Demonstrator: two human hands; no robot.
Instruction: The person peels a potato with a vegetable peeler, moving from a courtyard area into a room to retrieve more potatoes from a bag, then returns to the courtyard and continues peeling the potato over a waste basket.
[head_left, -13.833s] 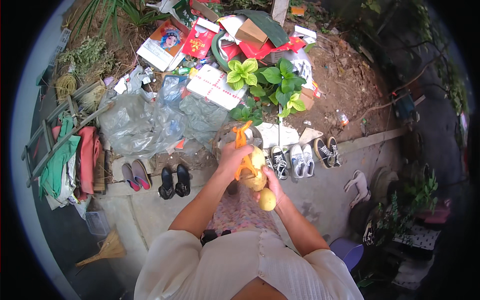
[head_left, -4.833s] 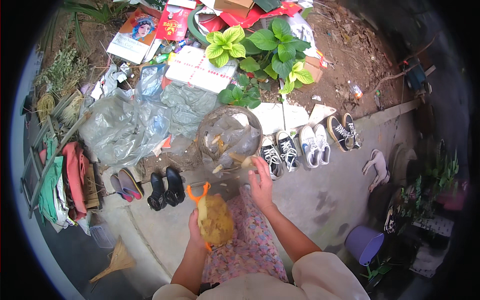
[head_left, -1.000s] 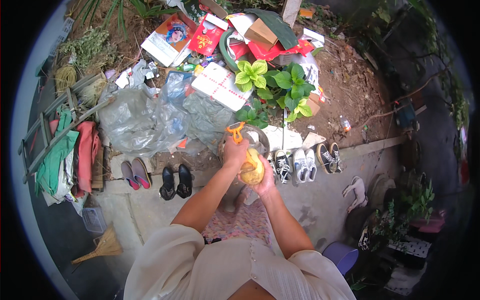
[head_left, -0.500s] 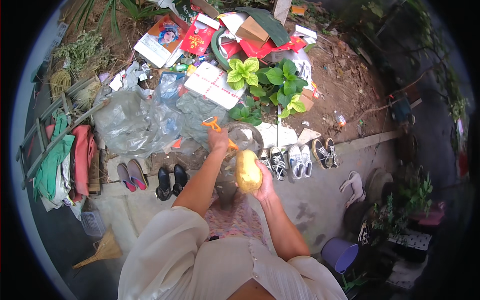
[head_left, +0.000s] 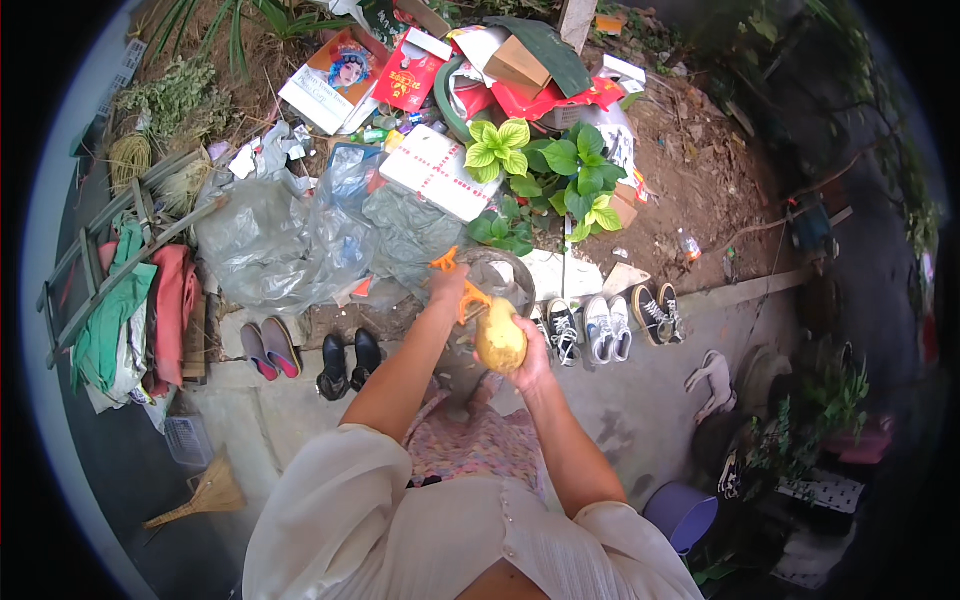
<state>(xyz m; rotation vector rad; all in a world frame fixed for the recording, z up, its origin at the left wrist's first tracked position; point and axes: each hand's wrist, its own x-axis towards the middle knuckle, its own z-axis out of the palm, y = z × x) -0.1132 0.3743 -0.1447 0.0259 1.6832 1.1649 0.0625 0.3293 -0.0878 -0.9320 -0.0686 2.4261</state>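
Observation:
My left hand [head_left: 447, 286] is closed around an orange peeler [head_left: 473, 297], which sticks out above and below the fist. The peeler's lower end is close against the upper left side of a yellow, oblong fruit or vegetable [head_left: 502, 340]. Whether it touches the surface I cannot make out. My right hand [head_left: 534, 358] grips this yellow piece from its right side, fingers wrapped behind it. Its surface looks mostly peeled, with a few darker spots; its exact kind is unclear. Just beyond my hands sits a round container [head_left: 518, 275], partly hidden by them.
Beyond the hands lie crumpled plastic bags [head_left: 290, 245], a white foam box [head_left: 440, 172] and leafy plants [head_left: 575, 170]. Black shoes [head_left: 350, 362], slippers [head_left: 270, 348] and sneakers [head_left: 607, 328] line the ledge. A dog [head_left: 712, 383] lies right; a purple bucket [head_left: 682, 515] stands nearer.
The peeler in my left hand has come right and down, toward the yellow piece. My right hand still holds the piece, now slightly higher and turned. The view has shifted a little.

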